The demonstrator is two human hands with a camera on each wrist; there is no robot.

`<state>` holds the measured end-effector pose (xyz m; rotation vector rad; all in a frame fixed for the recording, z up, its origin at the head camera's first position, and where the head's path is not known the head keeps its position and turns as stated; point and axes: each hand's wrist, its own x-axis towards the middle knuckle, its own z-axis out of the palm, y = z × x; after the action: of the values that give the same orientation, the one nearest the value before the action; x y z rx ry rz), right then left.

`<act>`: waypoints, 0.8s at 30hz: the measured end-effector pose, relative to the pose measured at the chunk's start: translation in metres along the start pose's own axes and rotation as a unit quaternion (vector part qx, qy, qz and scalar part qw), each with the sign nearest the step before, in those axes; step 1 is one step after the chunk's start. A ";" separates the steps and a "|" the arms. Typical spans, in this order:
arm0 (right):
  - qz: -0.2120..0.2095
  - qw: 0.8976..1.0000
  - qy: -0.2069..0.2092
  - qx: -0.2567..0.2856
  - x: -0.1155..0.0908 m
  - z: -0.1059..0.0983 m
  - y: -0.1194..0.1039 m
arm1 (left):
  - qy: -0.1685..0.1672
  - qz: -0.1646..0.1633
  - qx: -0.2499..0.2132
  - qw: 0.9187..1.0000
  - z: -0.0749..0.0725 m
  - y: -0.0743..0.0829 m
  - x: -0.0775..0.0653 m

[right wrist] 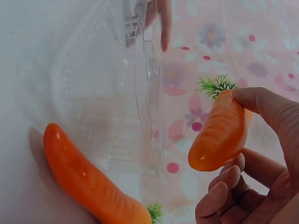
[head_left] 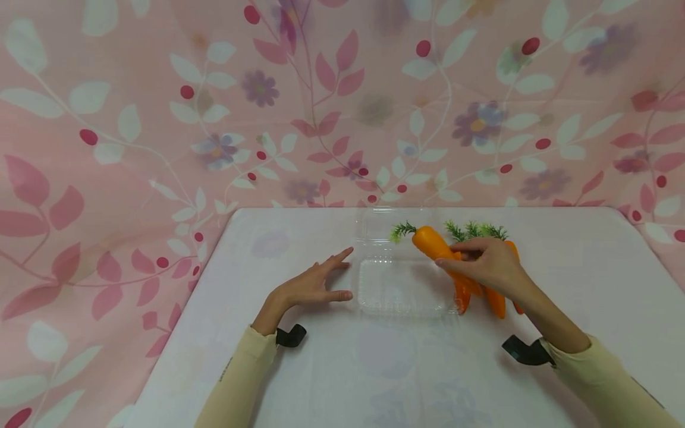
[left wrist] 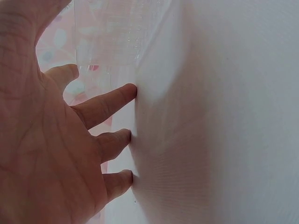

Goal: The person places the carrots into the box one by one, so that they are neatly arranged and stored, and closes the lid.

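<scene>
In the head view my right hand (head_left: 492, 266) pinches an orange carrot (head_left: 432, 244) with a leafy green top, between thumb and fingers. The carrot hangs tilted over the right side of a clear plastic clamshell box (head_left: 398, 288), its leaves pointing up and left. The box lies open, its lid (head_left: 396, 224) folded back at the far side. In the right wrist view, the blunt tip of the held carrot (right wrist: 217, 135) faces the camera. My left hand (head_left: 310, 286) is spread beside the box's left edge and holds nothing; its fingertips touch the tablecloth in the left wrist view.
More carrots (head_left: 495, 303) with green tops (head_left: 473, 230) lie on the white tablecloth (head_left: 396, 368) right of the box, partly hidden by my right hand. One carrot (right wrist: 88, 177) lies close to the box in the right wrist view. Pink floral cloth (head_left: 342, 119) hangs behind the table.
</scene>
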<state>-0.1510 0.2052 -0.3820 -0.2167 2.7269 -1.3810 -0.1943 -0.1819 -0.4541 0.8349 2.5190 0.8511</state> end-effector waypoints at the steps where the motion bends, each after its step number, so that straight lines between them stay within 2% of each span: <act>1: -0.002 1.000 0.000 -0.002 0.001 0.001 -0.001 | 0.000 0.001 0.000 1.000 0.000 0.000 0.000; 12: -0.018 1.000 0.002 -0.025 0.007 0.012 -0.007 | -0.005 -0.002 0.001 1.000 -0.002 0.000 0.002; 17: -0.013 1.000 -0.008 -0.019 0.011 0.020 -0.011 | -0.005 -0.001 -0.004 1.000 -0.003 0.002 0.002; 24: -0.039 0.999 -0.005 -0.016 0.013 0.034 -0.007 | -0.007 -0.011 -0.007 1.000 -0.002 0.004 -0.001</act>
<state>-0.1589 0.1715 -0.3962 -0.3343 2.7608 -1.3526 -0.1929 -0.1811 -0.4499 0.8051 2.5023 0.8529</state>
